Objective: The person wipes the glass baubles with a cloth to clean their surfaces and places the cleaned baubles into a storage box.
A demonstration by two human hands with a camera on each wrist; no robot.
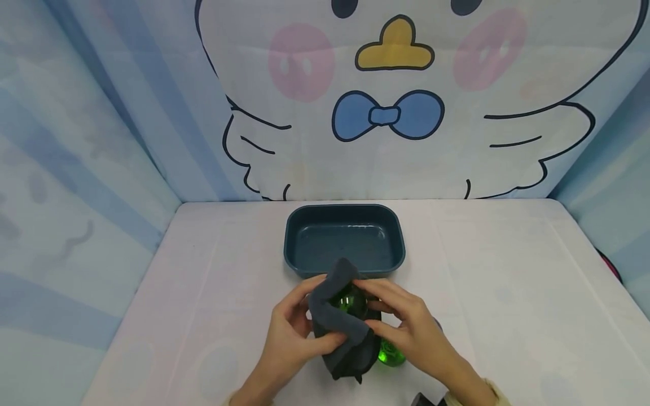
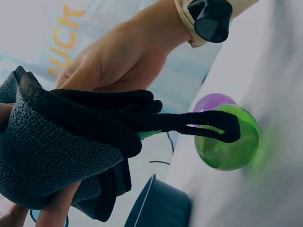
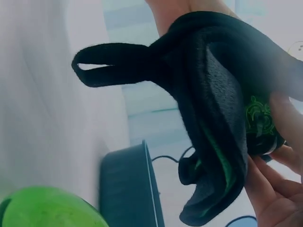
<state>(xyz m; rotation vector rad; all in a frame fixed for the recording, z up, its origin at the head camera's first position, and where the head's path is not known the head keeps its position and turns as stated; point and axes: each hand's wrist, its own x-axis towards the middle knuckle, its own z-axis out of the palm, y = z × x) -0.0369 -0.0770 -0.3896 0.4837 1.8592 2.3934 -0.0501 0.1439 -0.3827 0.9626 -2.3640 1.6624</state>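
At the lower centre of the head view, the left hand (image 1: 289, 335) pinches a folded dark-grey, black-trimmed cloth (image 1: 332, 320), its long axis running up the frame. A glossy dark-green ball (image 1: 350, 300) sits within the fold, nearer the right hand (image 1: 408, 327), whose thumb and fingers curl round it; its underside is hidden. Below right, that hand partly covers a clear bright-green ball (image 1: 391, 355) and, mostly, a purple ball (image 2: 215, 100). Farther up stands a rounded rectangular dark-teal tub (image 1: 345, 239).
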